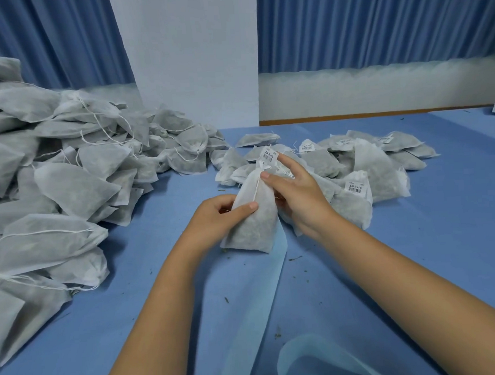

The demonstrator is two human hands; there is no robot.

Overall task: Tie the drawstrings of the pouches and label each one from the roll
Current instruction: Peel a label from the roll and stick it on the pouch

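Note:
A white fabric pouch (254,224) filled with dark herbs stands upright on the blue table (416,264). My left hand (213,217) grips its left side, thumb across the front. My right hand (295,190) holds its right side near the neck, fingers raised beside a white barcode label (268,156) at the pouch's top. A thin drawstring (256,187) runs down the pouch's front. The label roll is not visible.
A big heap of unlabelled pouches (54,183) with loose strings fills the left side. A smaller pile of labelled pouches (354,164) lies behind my right hand. A translucent backing strip (261,315) trails toward the near edge. Blue curtains and a white pillar (194,61) stand behind.

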